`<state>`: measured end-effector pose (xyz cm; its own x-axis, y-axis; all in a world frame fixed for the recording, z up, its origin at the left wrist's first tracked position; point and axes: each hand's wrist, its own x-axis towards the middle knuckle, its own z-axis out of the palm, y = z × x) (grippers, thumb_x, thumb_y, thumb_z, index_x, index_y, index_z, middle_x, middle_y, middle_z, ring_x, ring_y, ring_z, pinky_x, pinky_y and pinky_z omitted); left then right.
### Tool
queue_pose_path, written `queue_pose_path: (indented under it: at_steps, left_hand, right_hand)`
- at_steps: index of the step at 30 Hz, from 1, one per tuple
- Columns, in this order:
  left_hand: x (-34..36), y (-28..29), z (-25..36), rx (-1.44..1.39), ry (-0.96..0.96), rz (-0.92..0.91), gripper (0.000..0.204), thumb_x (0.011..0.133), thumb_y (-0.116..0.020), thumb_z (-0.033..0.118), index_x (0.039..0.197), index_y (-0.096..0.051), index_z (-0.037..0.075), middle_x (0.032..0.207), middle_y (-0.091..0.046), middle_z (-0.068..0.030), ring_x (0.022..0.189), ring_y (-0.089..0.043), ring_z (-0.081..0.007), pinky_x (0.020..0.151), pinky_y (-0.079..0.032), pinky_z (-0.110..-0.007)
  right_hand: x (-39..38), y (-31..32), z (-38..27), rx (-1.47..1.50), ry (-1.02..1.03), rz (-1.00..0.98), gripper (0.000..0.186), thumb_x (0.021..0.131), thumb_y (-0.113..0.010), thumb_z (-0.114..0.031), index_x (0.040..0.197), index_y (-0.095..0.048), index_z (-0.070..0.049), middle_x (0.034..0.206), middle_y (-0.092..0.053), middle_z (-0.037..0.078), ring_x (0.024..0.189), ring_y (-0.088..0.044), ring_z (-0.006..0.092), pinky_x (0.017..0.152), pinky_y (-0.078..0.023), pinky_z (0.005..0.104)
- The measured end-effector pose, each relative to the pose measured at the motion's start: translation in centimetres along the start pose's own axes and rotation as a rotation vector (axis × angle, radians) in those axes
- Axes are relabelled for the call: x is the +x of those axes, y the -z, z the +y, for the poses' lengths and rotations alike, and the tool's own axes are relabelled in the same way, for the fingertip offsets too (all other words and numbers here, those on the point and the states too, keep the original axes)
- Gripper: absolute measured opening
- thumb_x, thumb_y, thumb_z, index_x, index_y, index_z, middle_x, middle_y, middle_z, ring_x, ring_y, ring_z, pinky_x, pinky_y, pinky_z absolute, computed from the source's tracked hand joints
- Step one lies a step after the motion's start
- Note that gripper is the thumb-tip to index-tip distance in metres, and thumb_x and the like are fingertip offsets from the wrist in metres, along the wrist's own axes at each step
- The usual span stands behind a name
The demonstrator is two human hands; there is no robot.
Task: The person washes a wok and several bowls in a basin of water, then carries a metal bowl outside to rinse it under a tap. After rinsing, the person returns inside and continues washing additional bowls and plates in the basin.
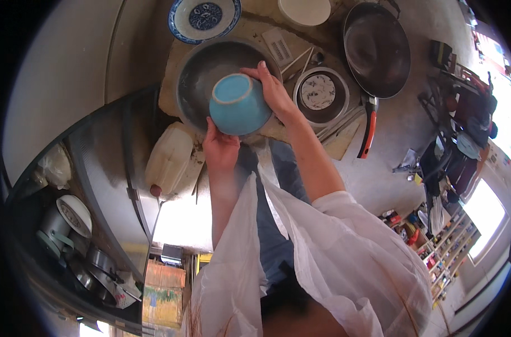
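We hold a blue bowl (240,111), base up, over a wide grey basin (196,78), our left hand (220,147) gripping its near edge, our right hand (275,92) its right side. A black pan (377,50) lies farther right.

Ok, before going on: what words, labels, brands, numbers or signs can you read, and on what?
None readable.
Held turquoise bowl: no lettering on the visible side.
White bag, lower left: red marks, too blurred.
Pale rectangle, top: marks too small.
Shelves, right: any print too small.
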<state>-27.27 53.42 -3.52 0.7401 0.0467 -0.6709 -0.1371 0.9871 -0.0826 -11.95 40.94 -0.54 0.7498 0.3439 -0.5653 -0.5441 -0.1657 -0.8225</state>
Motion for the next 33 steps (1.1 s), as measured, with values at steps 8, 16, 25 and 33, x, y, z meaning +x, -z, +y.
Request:
queue_pose_path:
  at_steps: [8,16,25,33]
  left_hand:
    - [0.0,-2.2,0.6,0.084,0.056,0.076,0.032,0.094,-0.045,0.029,0.115,-0.053,0.007,0.117,-0.057,-0.0057,0.110,-0.052,-0.0183,0.094,-0.041,-0.036]
    - [3.8,-15.5,1.7,0.549,-0.331,-0.087,0.032,0.088,-0.056,0.016,0.117,-0.051,0.004,0.117,-0.055,-0.0054,0.107,-0.051,-0.0171,0.093,-0.039,-0.034]
    - [16.2,-16.4,5.7,2.309,-1.195,-0.003,0.013,0.080,-0.063,0.018,0.088,-0.067,0.009,0.079,-0.066,-0.0096,0.074,-0.062,-0.0218,0.065,-0.046,-0.034]
    - [18.2,-14.2,5.5,2.716,-1.334,-0.351,0.020,0.087,-0.051,0.021,0.102,-0.062,0.012,0.096,-0.063,-0.0096,0.099,-0.057,-0.0263,0.087,-0.043,-0.039]
  right_hand:
    - [5.9,5.6,-2.9,0.415,0.086,0.389,0.034,0.091,-0.051,-0.027,0.102,-0.053,0.005,0.094,-0.060,0.013,0.081,-0.062,0.0193,0.067,-0.053,0.0283]
    - [15.4,13.1,0.2,0.966,-0.065,0.318,0.035,0.091,-0.044,-0.010,0.118,-0.035,0.009,0.106,-0.052,0.024,0.088,-0.059,0.0360,0.073,-0.058,0.0391]
    - [11.2,10.1,-2.6,0.762,-0.048,0.275,0.032,0.085,-0.040,0.004,0.114,-0.038,0.016,0.110,-0.052,0.023,0.095,-0.059,0.0350,0.081,-0.056,0.0341]
    - [2.8,9.9,-5.0,0.602,-0.050,0.188,0.035,0.087,-0.040,-0.003,0.114,-0.038,0.019,0.107,-0.054,0.026,0.092,-0.061,0.0295,0.069,-0.057,0.0251]
